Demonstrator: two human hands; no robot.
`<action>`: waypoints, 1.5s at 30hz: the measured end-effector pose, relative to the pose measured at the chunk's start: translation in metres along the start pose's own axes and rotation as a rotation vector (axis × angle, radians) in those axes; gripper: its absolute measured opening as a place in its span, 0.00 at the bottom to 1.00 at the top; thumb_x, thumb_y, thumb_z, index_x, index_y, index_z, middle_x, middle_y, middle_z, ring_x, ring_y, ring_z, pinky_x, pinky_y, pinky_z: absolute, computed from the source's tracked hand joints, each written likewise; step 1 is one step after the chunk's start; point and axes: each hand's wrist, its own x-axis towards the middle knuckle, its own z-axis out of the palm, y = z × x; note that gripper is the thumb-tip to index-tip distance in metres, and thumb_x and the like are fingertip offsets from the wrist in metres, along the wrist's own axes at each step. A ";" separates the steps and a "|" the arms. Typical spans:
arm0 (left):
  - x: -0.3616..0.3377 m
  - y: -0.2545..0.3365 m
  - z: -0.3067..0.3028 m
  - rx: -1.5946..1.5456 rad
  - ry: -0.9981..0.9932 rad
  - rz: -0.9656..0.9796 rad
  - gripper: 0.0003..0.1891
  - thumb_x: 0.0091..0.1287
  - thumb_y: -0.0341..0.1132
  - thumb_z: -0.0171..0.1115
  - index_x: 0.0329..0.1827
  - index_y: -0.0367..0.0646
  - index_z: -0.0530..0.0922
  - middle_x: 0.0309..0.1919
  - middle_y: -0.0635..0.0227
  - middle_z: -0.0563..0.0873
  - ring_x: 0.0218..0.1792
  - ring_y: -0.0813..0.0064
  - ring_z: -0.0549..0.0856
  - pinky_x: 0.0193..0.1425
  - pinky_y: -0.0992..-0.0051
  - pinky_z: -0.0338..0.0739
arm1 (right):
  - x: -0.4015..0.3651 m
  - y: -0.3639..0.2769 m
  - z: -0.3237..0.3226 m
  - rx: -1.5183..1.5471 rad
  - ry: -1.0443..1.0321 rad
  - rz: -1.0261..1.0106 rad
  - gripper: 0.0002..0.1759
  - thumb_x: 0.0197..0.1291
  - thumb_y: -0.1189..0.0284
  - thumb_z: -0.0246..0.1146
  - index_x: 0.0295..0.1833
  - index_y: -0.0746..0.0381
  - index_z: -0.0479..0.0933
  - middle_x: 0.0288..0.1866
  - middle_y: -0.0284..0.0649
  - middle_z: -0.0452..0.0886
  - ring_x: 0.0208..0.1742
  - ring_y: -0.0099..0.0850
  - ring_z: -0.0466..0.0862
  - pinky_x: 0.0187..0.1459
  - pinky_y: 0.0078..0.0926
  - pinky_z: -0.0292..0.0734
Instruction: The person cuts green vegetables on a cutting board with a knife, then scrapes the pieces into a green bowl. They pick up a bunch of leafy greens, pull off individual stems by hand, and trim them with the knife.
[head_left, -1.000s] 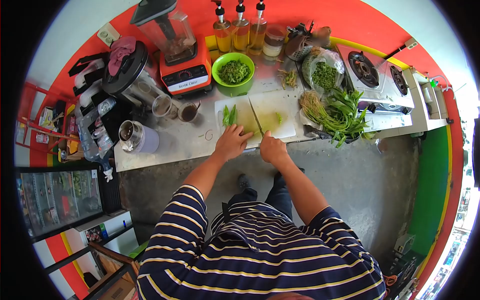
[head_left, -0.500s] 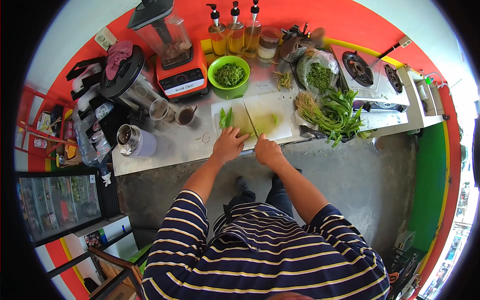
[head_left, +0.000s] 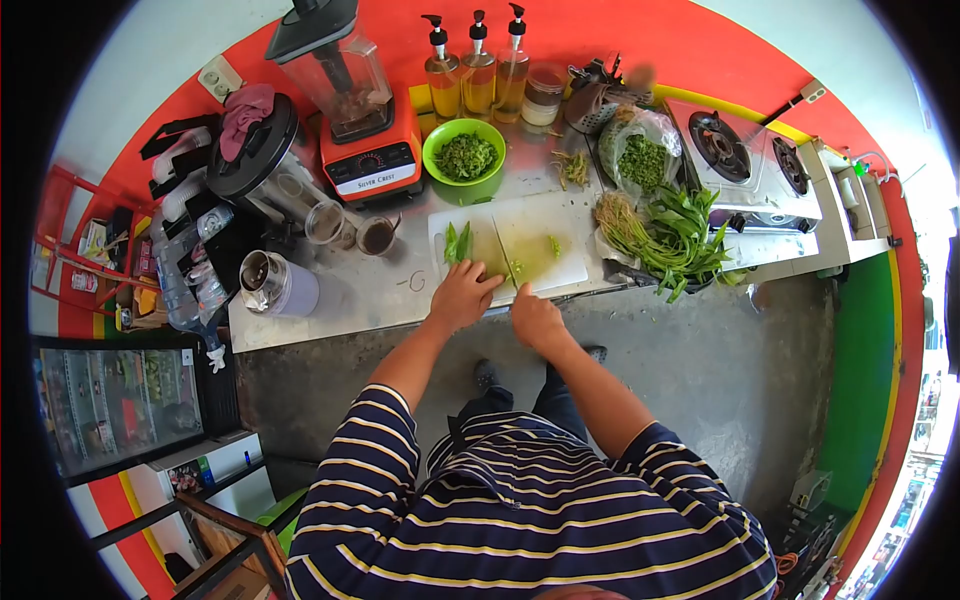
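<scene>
A white cutting board [head_left: 572,212] lies near the counter's front edge. My right hand [head_left: 539,318] is closed round the handle of a knife [head_left: 504,248], whose long thin blade points away from me across the board. Just left of the blade, my left hand [head_left: 465,296] presses down on a small bunch of green leaves [head_left: 458,242]; the leaf ends stick out past its fingers, while the part under the hand is hidden. Small cut green pieces [head_left: 555,246] lie on the board right of the knife, with more bits close against the blade.
Behind the board stand a green bowl [head_left: 447,148] of chopped greens, a red blender [head_left: 372,165] and pump bottles [head_left: 478,82]. Leafy stems [head_left: 665,235] and a gas stove [head_left: 740,150] are to the right. Cups [head_left: 378,236] and a metal-topped container [head_left: 290,287] stand left.
The whole view has shifted slightly, so the counter things appear a little lower and to the right. More cut bits show beside the blade. Both hands keep their holds.
</scene>
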 end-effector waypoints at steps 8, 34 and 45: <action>-0.002 -0.003 0.008 0.000 -0.044 -0.039 0.20 0.59 0.31 0.65 0.56 0.53 0.85 0.40 0.66 0.76 0.46 0.61 0.76 0.52 0.63 0.73 | 0.015 -0.002 -0.003 0.082 0.000 0.007 0.17 0.65 0.73 0.59 0.54 0.71 0.65 0.39 0.58 0.87 0.44 0.52 0.90 0.46 0.42 0.87; 0.000 -0.001 0.004 0.029 -0.113 -0.006 0.20 0.61 0.31 0.63 0.57 0.59 0.85 0.47 0.67 0.77 0.52 0.62 0.76 0.57 0.64 0.73 | 0.011 0.000 0.003 0.056 0.019 -0.010 0.19 0.64 0.75 0.59 0.56 0.74 0.64 0.38 0.60 0.87 0.43 0.53 0.90 0.43 0.44 0.87; -0.002 0.000 0.002 0.082 -0.045 0.011 0.21 0.63 0.31 0.63 0.61 0.53 0.82 0.48 0.66 0.78 0.52 0.62 0.76 0.58 0.63 0.73 | -0.012 0.009 -0.014 0.056 -0.099 0.046 0.14 0.69 0.73 0.54 0.55 0.70 0.68 0.43 0.58 0.88 0.49 0.53 0.89 0.51 0.45 0.86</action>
